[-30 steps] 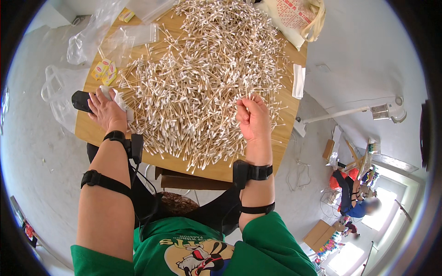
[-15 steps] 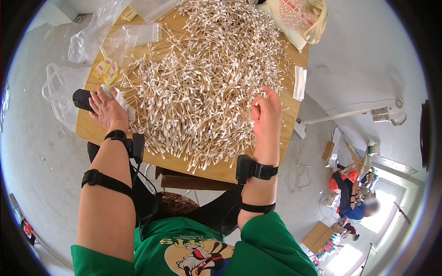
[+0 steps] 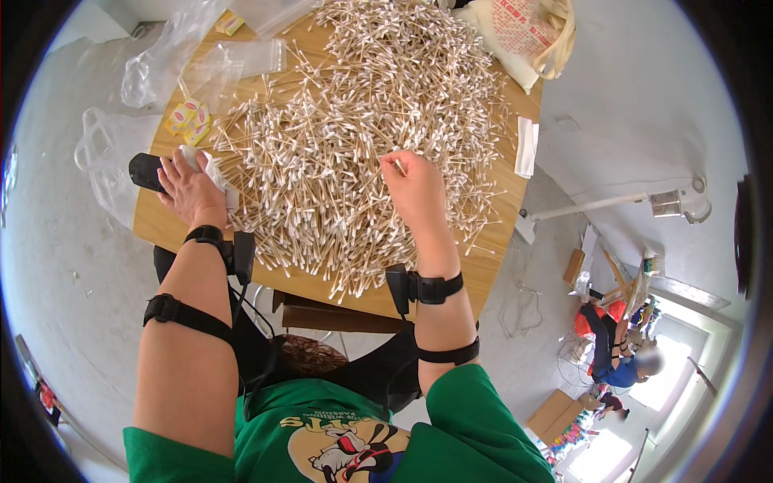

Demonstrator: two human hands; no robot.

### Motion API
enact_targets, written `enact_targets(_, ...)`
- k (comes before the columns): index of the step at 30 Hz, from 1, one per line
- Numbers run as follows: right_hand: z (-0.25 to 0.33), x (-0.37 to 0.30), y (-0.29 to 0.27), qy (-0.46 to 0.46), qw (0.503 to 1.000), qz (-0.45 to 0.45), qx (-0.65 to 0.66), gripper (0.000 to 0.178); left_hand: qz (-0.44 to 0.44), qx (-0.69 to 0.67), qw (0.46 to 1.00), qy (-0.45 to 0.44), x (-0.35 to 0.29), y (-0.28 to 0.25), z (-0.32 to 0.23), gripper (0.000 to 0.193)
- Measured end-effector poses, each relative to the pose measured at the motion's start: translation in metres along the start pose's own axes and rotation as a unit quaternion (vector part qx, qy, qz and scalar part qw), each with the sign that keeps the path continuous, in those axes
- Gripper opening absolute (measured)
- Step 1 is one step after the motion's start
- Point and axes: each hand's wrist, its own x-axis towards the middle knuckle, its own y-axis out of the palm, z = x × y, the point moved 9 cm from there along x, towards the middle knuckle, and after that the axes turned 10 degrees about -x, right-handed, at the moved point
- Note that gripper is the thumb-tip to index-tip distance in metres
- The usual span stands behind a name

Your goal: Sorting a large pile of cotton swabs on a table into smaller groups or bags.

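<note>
A broad heap of cotton swabs [image 3: 322,153] with pale sticks and white tips lies over the wooden table [image 3: 503,217]. Above the middle of the heap, my right hand [image 3: 417,189] is closed in a pinch; whatever is between the fingertips is too small to make out. My left hand [image 3: 193,193] rests with fingers spread at the table's left edge. Under and beside it is a crumpled white wrapping [image 3: 216,173], and its fingertips are next to a black rounded device [image 3: 146,171].
Small yellow packets [image 3: 189,119] and clear plastic bags [image 3: 241,60] lie at the far left. A cloth bag [image 3: 523,32] stands at the far right corner, near a folded white strip [image 3: 526,147]. Another person [image 3: 620,362] is in the background at right.
My right hand has moved left from the heap's right side to its middle, its fingers drawn together into a tighter pinch. My left hand has stayed in place.
</note>
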Motion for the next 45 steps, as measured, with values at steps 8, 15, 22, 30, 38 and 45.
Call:
enact_targets(8, -0.001, -0.005, -0.012, 0.036, 0.978, -0.063, -0.195, 0.01, -0.014, -0.009, 1.0, 0.0, 0.001, -0.003, -0.001, 0.053)
enact_targets(15, -0.01, -0.007, -0.018, 0.065, 0.978, -0.037, -0.195, 0.014, -0.021, -0.003, 1.0, -0.001, 0.001, -0.003, -0.001, 0.053)
enact_targets(22, -0.004, 0.001, -0.007, 0.077, 0.967, -0.001, -0.245, 0.022, -0.012, -0.006, 1.0, -0.007, 0.001, -0.001, -0.001, 0.053)
enact_targets(30, -0.015, 0.013, -0.008, 0.077, 0.98, 0.006, -0.186, 0.023, -0.009, -0.008, 1.0, -0.006, 0.001, -0.003, -0.001, 0.053)
enact_targets(38, -0.044, -0.001, -0.022, 0.131, 0.907, -0.024, 0.4, 0.006, -0.011, 0.001, 1.0, -0.003, 0.002, 0.0, 0.0, 0.053)
enact_targets(45, -0.043, -0.02, -0.007, 0.129, 0.703, 0.037, 0.699, 0.009, -0.006, -0.01, 1.0, -0.004, 0.001, -0.001, 0.0, 0.052)
